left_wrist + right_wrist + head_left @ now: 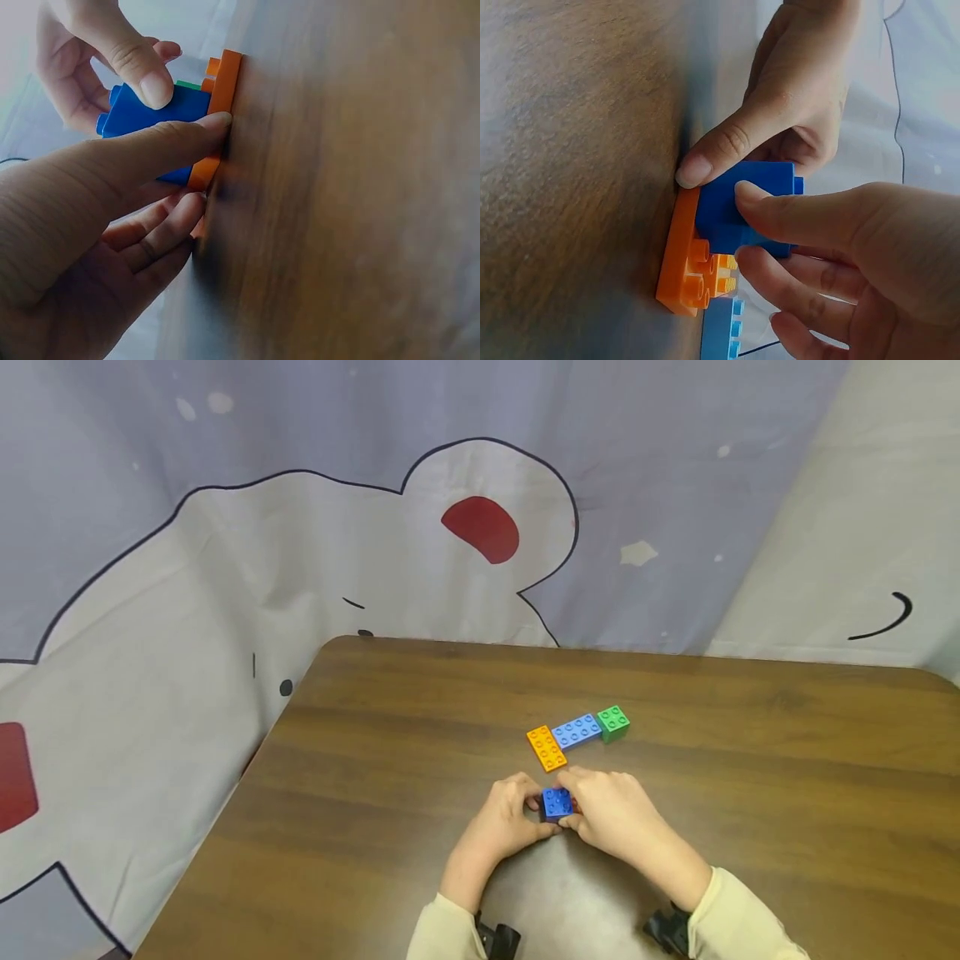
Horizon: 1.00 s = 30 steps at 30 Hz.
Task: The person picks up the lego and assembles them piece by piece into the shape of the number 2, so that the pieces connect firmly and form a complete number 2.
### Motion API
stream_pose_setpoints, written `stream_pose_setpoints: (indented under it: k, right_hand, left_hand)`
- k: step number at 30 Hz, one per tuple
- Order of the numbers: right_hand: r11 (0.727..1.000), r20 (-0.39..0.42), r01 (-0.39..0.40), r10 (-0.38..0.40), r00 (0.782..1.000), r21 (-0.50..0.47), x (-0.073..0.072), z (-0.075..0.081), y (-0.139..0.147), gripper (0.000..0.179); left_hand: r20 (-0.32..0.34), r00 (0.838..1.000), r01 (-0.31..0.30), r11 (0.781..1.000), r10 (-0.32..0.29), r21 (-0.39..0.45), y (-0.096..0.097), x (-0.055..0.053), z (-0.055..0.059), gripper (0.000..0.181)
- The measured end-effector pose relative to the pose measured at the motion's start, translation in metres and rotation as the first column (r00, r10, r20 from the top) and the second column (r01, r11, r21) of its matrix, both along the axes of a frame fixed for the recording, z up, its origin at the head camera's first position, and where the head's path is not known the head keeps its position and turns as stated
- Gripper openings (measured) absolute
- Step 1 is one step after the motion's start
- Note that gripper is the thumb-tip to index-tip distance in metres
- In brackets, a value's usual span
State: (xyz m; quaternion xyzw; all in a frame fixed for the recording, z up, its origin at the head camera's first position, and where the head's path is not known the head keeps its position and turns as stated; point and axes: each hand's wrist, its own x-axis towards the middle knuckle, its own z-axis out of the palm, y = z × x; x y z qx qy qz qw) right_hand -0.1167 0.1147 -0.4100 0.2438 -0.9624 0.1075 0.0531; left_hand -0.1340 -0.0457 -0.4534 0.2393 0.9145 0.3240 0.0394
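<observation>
A blue building brick [557, 803] stands studs up on a flat orange building brick [679, 255] on the table. My right hand [611, 810] pinches the blue brick [142, 109] between thumb and fingers from the right. From the left, my left hand [504, 818] holds one end of the orange brick, its thumb [697, 171] at the seam with the blue brick. Orange studs poke out past the blue brick on the other end. In the head view the hands and the blue brick hide most of this orange brick.
Just beyond the hands lies a row: a yellow-orange flat brick [547, 748], a light blue brick [577, 732] and a green brick [614, 723]. The wooden table [360, 760] ends at a patterned curtain [315, 552] behind and at the left.
</observation>
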Motion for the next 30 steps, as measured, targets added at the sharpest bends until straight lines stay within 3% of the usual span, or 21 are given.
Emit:
stream_pose_setpoints:
  k: [10,21,30]
  right_hand:
    - [0.998,0.010,0.017,-0.016,1.000,-0.059,0.001,-0.005,0.005,0.032]
    - [0.984,0.041,0.018,-0.011,0.999,-0.175,-0.001,-0.016,0.012,0.034]
    - [0.991,0.062,-0.031,0.039,0.997,-0.133,-0.002,-0.016,0.016,0.037]
  left_hand:
    - [0.016,1.000,0.004,0.999,-0.004,0.047,0.001,0.001,-0.006,0.029]
    - [0.042,0.999,0.016,0.999,-0.018,0.043,-0.002,-0.002,-0.002,0.030]
    - [0.014,1.000,0.017,0.999,-0.018,0.027,-0.001,-0.002,-0.002,0.030]
